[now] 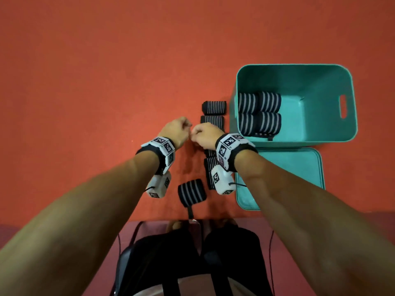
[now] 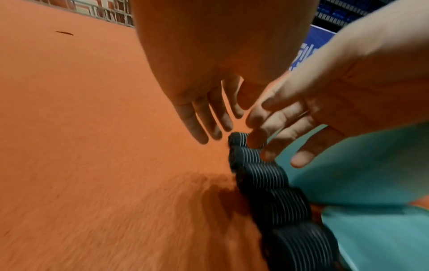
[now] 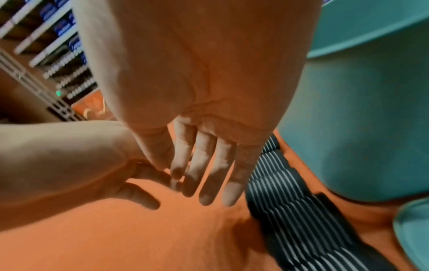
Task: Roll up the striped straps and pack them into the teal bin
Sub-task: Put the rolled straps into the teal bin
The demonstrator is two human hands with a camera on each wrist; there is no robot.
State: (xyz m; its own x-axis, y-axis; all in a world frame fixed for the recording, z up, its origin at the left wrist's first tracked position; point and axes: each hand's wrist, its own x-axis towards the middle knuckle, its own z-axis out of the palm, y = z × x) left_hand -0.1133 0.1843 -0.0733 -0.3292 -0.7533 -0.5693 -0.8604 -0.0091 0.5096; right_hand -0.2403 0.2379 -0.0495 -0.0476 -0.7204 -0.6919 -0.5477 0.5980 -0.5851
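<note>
So far, from the head view, four rolled straps (image 1: 259, 113) sit in the teal bin (image 1: 346, 133); more rolls (image 1: 214, 107) wait on the table (image 1: 106, 82) beside it. Both wrist views show left hand (image 2: 204, 117) and right hand (image 3: 204, 165) with fingers loosely spread, holding nothing.

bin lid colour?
Teal, matching the bin; the lid lies flat beside it. Clearest in the head view.

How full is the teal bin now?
Partly full: four rolled straps fill the left side of the teal bin; the right floor is bare.
</note>
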